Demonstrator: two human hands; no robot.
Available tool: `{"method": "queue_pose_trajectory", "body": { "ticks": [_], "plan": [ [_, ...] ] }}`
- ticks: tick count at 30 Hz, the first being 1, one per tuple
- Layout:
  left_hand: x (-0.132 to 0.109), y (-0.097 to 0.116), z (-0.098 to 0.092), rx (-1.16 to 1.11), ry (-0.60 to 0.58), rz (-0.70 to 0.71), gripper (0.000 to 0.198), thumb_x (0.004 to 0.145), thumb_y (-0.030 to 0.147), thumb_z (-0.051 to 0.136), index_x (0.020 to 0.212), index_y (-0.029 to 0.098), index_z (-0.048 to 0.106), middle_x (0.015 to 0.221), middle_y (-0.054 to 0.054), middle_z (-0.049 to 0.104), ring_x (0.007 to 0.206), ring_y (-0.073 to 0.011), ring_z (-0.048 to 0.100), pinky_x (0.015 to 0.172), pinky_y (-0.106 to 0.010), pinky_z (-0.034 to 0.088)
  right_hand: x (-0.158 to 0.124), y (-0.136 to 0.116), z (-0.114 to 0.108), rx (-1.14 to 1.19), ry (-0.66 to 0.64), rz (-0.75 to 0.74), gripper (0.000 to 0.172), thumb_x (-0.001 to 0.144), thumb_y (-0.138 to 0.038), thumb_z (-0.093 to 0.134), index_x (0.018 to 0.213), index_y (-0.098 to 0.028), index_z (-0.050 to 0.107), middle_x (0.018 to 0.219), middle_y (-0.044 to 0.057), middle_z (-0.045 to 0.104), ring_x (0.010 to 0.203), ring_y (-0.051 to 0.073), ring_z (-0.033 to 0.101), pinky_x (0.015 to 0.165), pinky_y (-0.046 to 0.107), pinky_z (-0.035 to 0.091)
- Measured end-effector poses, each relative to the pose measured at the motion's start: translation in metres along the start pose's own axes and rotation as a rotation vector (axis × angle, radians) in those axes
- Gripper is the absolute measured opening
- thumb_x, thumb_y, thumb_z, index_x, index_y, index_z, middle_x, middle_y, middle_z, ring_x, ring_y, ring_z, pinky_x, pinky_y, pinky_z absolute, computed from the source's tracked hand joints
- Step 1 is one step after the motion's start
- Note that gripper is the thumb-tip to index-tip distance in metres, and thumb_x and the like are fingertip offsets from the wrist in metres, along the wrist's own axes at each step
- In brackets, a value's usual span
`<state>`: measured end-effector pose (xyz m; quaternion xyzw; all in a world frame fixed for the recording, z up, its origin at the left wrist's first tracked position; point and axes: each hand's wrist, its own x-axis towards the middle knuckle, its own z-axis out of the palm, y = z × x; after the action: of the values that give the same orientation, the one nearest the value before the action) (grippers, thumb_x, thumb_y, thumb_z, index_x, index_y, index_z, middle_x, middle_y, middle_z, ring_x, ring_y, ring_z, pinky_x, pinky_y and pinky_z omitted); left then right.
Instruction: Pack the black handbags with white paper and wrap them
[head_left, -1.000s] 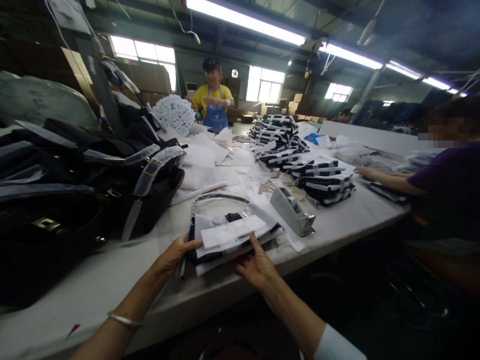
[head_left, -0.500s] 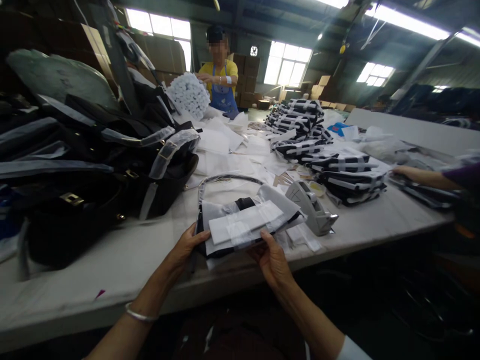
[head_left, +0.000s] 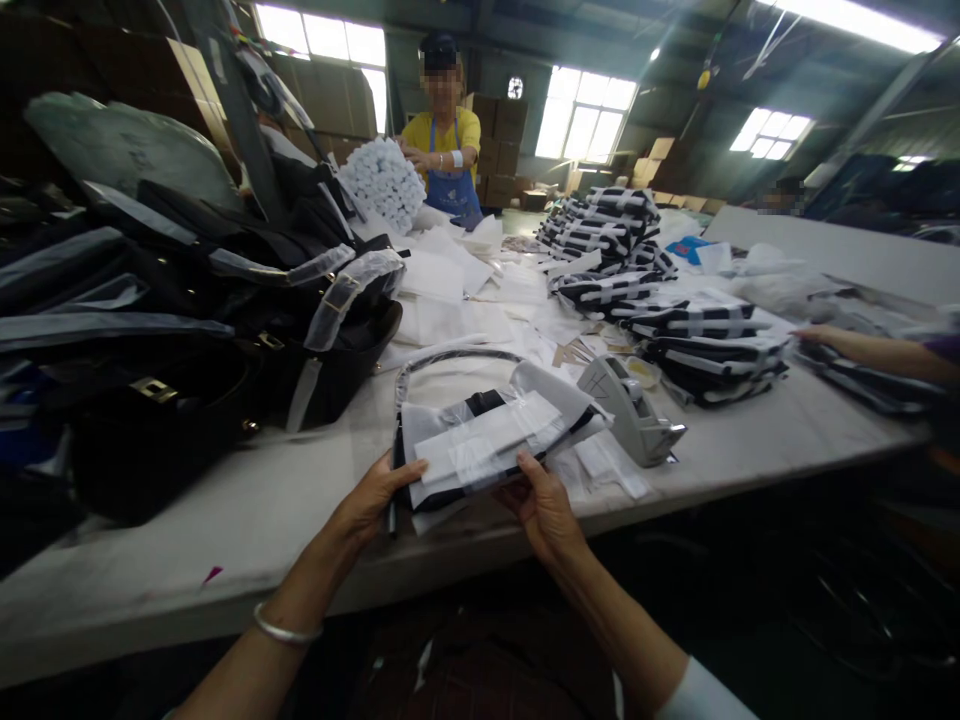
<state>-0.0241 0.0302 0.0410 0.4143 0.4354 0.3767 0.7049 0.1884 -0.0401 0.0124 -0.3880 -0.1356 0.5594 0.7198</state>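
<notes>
Between my two hands is a black handbag (head_left: 450,495) with white padding and thin white sheet over much of it, and its wrapped handle loops up at the back. My left hand (head_left: 377,492) grips its left end, thumb on top of the white padding. At the lower right edge, my right hand (head_left: 546,507) pinches the bag, with the thumb on top and the fingers partly hidden underneath. A grey tape dispenser (head_left: 634,415) stands just to the right of the bag. White flat pieces (head_left: 611,465) lie beside it on the table.
Black handbags (head_left: 322,370) with wrapped straps crowd the left of the table (head_left: 300,510). Stacks of wrapped black bags (head_left: 712,350) stand at right. Loose white sheets (head_left: 442,270) spread behind. A co-worker (head_left: 450,150) handles a white bundle (head_left: 382,185); another person's hand (head_left: 825,340) reaches in from the right.
The view has shifted slightly, so the surroundings sit a little further right. Both my hands keep hold of the handbag, which has hardly moved.
</notes>
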Motion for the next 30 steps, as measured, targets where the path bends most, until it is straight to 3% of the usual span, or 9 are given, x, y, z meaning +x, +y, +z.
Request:
{"method": "queue_pose_trajectory", "body": {
  "ticks": [4, 8, 14, 18, 23, 30],
  "plan": [
    [0.003, 0.004, -0.003, 0.039, 0.053, -0.013, 0.065, 0.059, 0.029, 0.087, 0.117, 0.014, 0.060, 0.080, -0.005, 0.073, 0.068, -0.0220, 0.069, 0.066, -0.031, 0.059, 0.002, 0.008, 0.002, 0.049, 0.047, 0.106, 0.044, 0.063, -0.040, 0.087, 0.095, -0.020, 0.065, 0.084, 0.001, 0.074, 0.078, 0.021, 0.069, 0.072, 0.037, 0.058],
    [0.003, 0.005, -0.004, 0.071, 0.069, -0.005, 0.064, 0.056, 0.028, 0.086, 0.113, 0.015, 0.060, 0.083, -0.006, 0.073, 0.069, -0.0220, 0.069, 0.064, -0.030, 0.059, 0.001, 0.010, 0.001, 0.084, 0.029, 0.153, 0.044, 0.062, -0.039, 0.088, 0.093, -0.019, 0.065, 0.082, 0.002, 0.073, 0.078, 0.021, 0.069, 0.076, 0.039, 0.058],
    [-0.003, 0.008, -0.001, 0.215, 0.121, 0.059, 0.076, 0.054, 0.040, 0.088, 0.121, 0.017, 0.057, 0.090, -0.005, 0.074, 0.070, -0.0233, 0.071, 0.059, -0.029, 0.058, 0.001, -0.001, -0.004, 0.096, -0.042, 0.295, 0.068, 0.068, -0.074, 0.072, 0.107, -0.018, 0.063, 0.092, 0.009, 0.074, 0.085, 0.028, 0.071, 0.077, 0.047, 0.057],
    [0.001, 0.008, -0.005, 0.313, 0.159, 0.188, 0.079, 0.056, 0.046, 0.088, 0.125, 0.024, 0.057, 0.096, -0.003, 0.075, 0.083, -0.0266, 0.073, 0.069, -0.030, 0.061, 0.008, 0.001, -0.006, 0.036, -0.003, 0.205, 0.065, 0.072, -0.075, 0.067, 0.103, -0.018, 0.064, 0.086, 0.007, 0.073, 0.080, 0.025, 0.070, 0.071, 0.042, 0.057],
    [0.007, 0.007, -0.002, 0.338, 0.201, 0.208, 0.077, 0.057, 0.053, 0.086, 0.125, 0.028, 0.058, 0.098, -0.001, 0.075, 0.090, -0.0281, 0.073, 0.074, -0.030, 0.062, 0.010, 0.000, 0.000, 0.104, 0.019, 0.042, 0.054, 0.064, -0.060, 0.081, 0.099, -0.023, 0.065, 0.084, 0.002, 0.074, 0.085, 0.026, 0.069, 0.068, 0.039, 0.059],
    [0.025, 0.003, 0.018, 0.233, 0.142, 0.243, 0.091, 0.054, 0.066, 0.083, 0.131, 0.027, 0.056, 0.113, -0.006, 0.073, 0.108, -0.0332, 0.068, 0.076, -0.032, 0.063, 0.015, -0.033, 0.004, 0.063, 0.061, -0.129, 0.053, 0.062, -0.057, 0.084, 0.097, -0.022, 0.065, 0.081, 0.001, 0.073, 0.076, 0.024, 0.070, 0.061, 0.035, 0.059]
  ]
}}
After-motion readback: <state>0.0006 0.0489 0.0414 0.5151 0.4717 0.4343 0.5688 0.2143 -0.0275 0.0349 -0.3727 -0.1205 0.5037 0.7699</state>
